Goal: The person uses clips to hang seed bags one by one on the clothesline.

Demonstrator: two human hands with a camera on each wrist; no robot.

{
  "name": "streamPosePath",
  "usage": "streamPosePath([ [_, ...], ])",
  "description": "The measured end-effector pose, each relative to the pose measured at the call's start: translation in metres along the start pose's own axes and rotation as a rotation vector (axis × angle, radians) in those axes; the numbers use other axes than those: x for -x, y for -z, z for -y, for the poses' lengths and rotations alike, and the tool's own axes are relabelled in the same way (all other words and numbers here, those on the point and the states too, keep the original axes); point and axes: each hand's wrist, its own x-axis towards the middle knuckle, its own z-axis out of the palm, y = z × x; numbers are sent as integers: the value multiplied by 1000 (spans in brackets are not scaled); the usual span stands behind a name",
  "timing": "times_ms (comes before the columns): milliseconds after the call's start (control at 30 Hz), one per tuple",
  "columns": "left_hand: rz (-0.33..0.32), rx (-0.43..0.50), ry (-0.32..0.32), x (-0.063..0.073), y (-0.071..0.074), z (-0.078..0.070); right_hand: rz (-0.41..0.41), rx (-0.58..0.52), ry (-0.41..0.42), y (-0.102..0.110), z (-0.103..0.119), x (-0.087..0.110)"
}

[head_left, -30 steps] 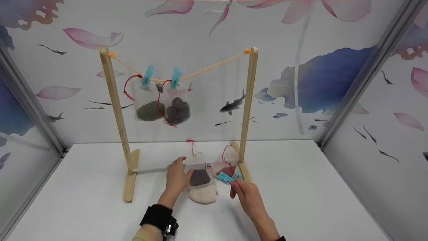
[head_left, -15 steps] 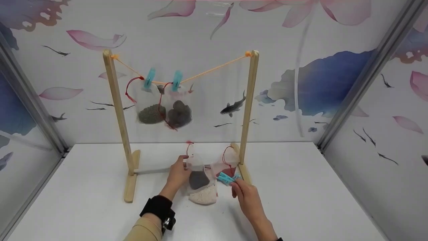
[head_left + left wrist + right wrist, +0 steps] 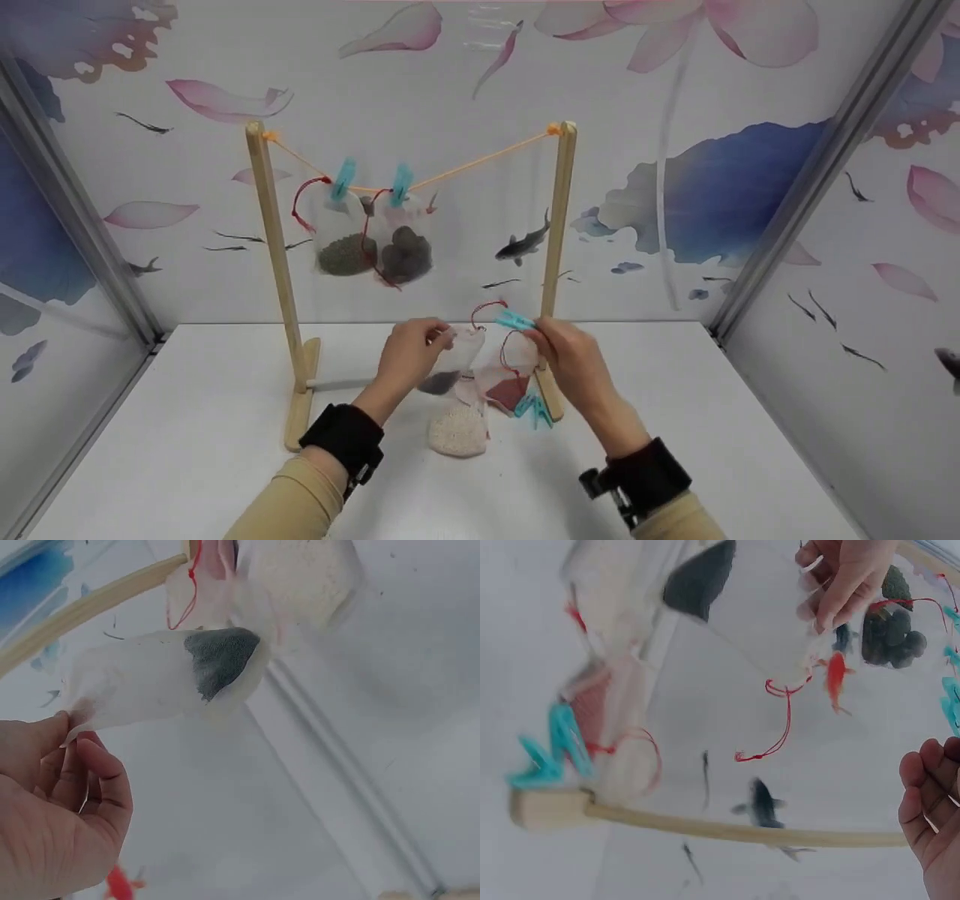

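Observation:
My left hand [image 3: 409,352] pinches the top edge of a sheer white drawstring bag [image 3: 135,679] with dark grain-like contents at its bottom. The bag hangs aslant above the table, and its red cord [image 3: 787,716] trails from the top. To the right, my right hand [image 3: 577,360] holds a light-blue clothespin [image 3: 515,320] between thumb and fingers. A bag with reddish contents [image 3: 507,391] and one with cream-coloured contents [image 3: 457,431] lie just below the hands. More blue clothespins [image 3: 534,410] lie by the rack's right foot.
A wooden rack with a left post [image 3: 277,255] and right post [image 3: 559,217] stands on the white table [image 3: 675,420]. From its sagging orange string [image 3: 487,159], blue clothespins hold two bags, one with greenish contents [image 3: 347,255], one with dark round pieces [image 3: 406,255].
The left hand has gripped the dark-filled bag and lifted it off the others. My right hand has risen with a clothespin, leaving others on the table.

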Motion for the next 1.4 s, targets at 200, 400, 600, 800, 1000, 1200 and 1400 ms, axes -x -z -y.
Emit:
streamPosePath([
  [200,-103,-174,-149,-17,34,-49,21,156,208,32,2,-88],
  [400,-202,-309,-257,-38,63,-90,92,321,287,53,17,-155],
  [600,-327,-415,-291,-61,80,-109,197,451,276,54,33,-198],
  [800,-422,-457,-220,-79,85,-111,327,526,186,48,45,-226],
  [1000,-493,-443,-194,-89,89,-107,449,586,194,47,53,-242],
  [1200,-497,-315,-230,-90,88,-102,529,742,218,41,61,-247],
  [1400,-467,-251,-239,-90,85,-91,539,837,203,28,58,-240],
])
